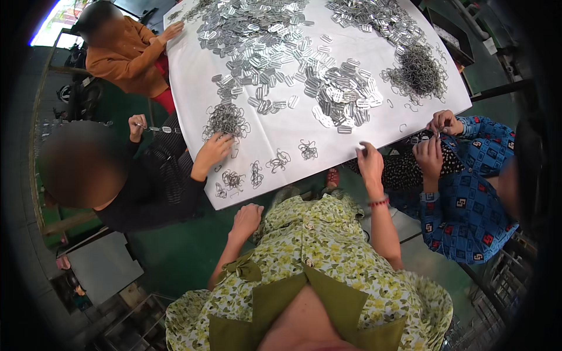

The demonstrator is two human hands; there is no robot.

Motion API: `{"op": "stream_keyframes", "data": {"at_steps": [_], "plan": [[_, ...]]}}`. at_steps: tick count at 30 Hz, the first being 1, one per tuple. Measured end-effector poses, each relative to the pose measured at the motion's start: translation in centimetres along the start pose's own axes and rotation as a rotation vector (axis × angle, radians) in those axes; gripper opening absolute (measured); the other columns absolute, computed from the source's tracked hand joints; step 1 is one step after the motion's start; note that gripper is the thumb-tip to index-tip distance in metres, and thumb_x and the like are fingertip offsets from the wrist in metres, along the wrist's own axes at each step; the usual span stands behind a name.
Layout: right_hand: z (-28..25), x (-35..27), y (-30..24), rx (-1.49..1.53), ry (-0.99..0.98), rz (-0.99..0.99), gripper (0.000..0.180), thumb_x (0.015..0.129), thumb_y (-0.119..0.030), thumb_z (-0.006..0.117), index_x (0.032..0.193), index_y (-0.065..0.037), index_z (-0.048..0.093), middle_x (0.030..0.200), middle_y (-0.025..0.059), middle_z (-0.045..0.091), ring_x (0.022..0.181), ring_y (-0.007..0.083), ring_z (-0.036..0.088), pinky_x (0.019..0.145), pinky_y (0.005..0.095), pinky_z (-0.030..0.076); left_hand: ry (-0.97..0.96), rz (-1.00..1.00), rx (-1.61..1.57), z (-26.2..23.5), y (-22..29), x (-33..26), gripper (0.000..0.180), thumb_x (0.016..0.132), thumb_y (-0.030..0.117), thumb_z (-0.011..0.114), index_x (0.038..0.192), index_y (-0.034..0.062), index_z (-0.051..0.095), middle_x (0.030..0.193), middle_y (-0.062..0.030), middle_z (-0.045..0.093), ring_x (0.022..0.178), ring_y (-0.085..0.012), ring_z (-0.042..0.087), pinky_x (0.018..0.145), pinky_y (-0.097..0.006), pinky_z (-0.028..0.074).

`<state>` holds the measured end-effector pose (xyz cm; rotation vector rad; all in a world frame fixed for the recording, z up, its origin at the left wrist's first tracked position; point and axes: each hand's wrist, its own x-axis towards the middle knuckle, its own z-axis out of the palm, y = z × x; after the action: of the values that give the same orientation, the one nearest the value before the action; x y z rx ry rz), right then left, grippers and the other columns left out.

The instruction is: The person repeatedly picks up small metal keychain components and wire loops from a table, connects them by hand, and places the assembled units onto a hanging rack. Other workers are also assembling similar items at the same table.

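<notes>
My right hand [370, 162], with a red bead bracelet [379, 203] at the wrist, is raised by the table's near edge. Its fingers are bent and apart, and nothing shows between them. Low over my lap is my left hand [248, 219], back upward, its fingers curled out of sight. Small piles of bent wire hooks lie along the near edge; one pile [308, 150] is left of my right hand, another [232, 179] beyond my left. Farther in is a heap of flat silver slotted buckles [342, 96].
A white-covered table [275, 126] carries more buckles [252, 29] and a large hook heap [419, 73]. At left, a co-worker's hand [216, 151] touches a hook pile [225, 121]. A person in blue [468, 193] works at right; another in orange [126, 55] sits far left.
</notes>
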<state>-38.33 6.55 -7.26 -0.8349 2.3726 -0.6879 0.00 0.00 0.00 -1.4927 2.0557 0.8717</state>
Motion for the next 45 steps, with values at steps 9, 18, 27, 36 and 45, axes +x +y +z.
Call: {"op": "stream_keyframes", "data": {"at_steps": [9,18,27,36,45], "plan": [[1.6,7.4,-0.3,-0.513,0.079,-0.509,0.020,0.076,-0.005,0.064,0.095,0.002,0.061,0.098,0.0219,0.060,0.093,0.0392,0.057,0.081,0.0441,0.049,-0.012,0.909,-0.229,0.5,1.0,5.7,0.025,0.085,0.009,0.057,0.109,0.0098,0.063,0.092,-0.0095,0.060,0.089,-0.0299,0.060,0.075,-0.042,0.049],[3.9,6.1,-5.5,-0.630,-0.090,-0.567,0.011,0.074,0.001,0.057,0.084,0.004,0.062,0.081,0.0209,0.064,0.082,0.0384,0.062,0.074,0.0457,0.050,0.555,0.529,-0.425,-2.8,-4.0,6.6,0.019,0.084,0.002,0.057,0.098,0.0053,0.068,0.089,-0.0123,0.066,0.081,-0.0304,0.064,0.073,-0.038,0.052],[-3.2,3.4,-7.4,-0.408,-0.161,-0.976,0.025,0.077,-0.009,0.067,0.101,-0.003,0.068,0.086,0.0158,0.069,0.077,0.0292,0.067,0.070,0.0347,0.053,0.753,0.029,-0.363,-1.6,-7.4,12.6,0.024,0.079,0.010,0.069,0.102,0.0017,0.068,0.090,-0.0161,0.062,0.083,-0.0313,0.063,0.072,-0.041,0.050],[4.6,-9.2,-3.5,1.228,-0.431,0.414,0.028,0.088,0.000,0.061,0.116,0.005,0.057,0.088,0.0123,0.067,0.069,0.0177,0.067,0.066,0.0289,0.058,0.690,0.055,-0.167,-2.0,-6.3,14.7,0.009,0.082,0.010,0.064,0.086,0.0023,0.066,0.093,-0.0168,0.060,0.085,-0.0373,0.061,0.075,-0.045,0.050],[3.5,-11.5,-2.1,1.316,-0.240,0.464,0.024,0.090,-0.002,0.060,0.113,0.006,0.056,0.095,0.0133,0.068,0.078,0.0176,0.068,0.066,0.0245,0.056,0.705,0.292,-0.304,-6.4,-1.5,15.7,0.011,0.090,0.004,0.050,0.099,-0.0010,0.054,0.093,-0.0222,0.057,0.087,-0.0413,0.057,0.079,-0.046,0.045]]}}
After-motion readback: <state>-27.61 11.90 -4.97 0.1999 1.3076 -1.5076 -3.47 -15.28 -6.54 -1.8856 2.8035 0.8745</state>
